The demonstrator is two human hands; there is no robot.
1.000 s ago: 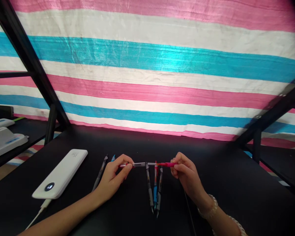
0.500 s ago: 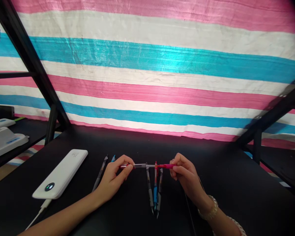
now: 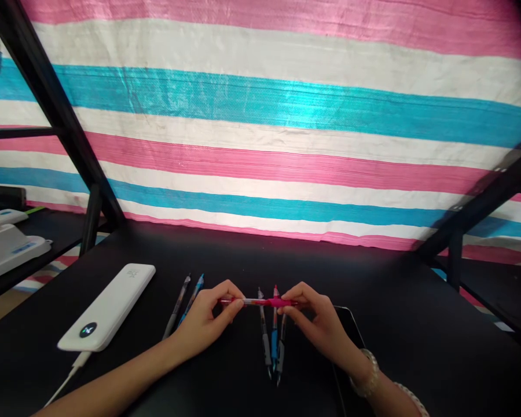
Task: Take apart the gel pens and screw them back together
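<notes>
A red pen (image 3: 260, 302) is held level between my two hands, its clear barrel to the left and its red grip to the right. My left hand (image 3: 215, 307) pinches the barrel end. The fingers of my right hand (image 3: 309, 313) are closed on the red grip. Below the pen, a grey-grip pen (image 3: 265, 341), a blue-grip pen with a red tip (image 3: 274, 341) and another grey-grip pen (image 3: 281, 350) lie side by side on the black table. Left of my left hand lie a grey pen (image 3: 178, 307) and a blue pen (image 3: 194, 296).
A white power bank (image 3: 106, 307) with a plugged-in cable (image 3: 67, 376) lies on the table (image 3: 191, 243) at left. A dark phone-like device (image 3: 351, 327) is partly under my right hand. Black frame bars and a striped sheet (image 3: 286, 156) stand behind.
My right hand has moved left and slightly down, bringing the red grip against the clear barrel and closing the gap. My left hand has shifted slightly right and down, uncovering more of the blue pen.
</notes>
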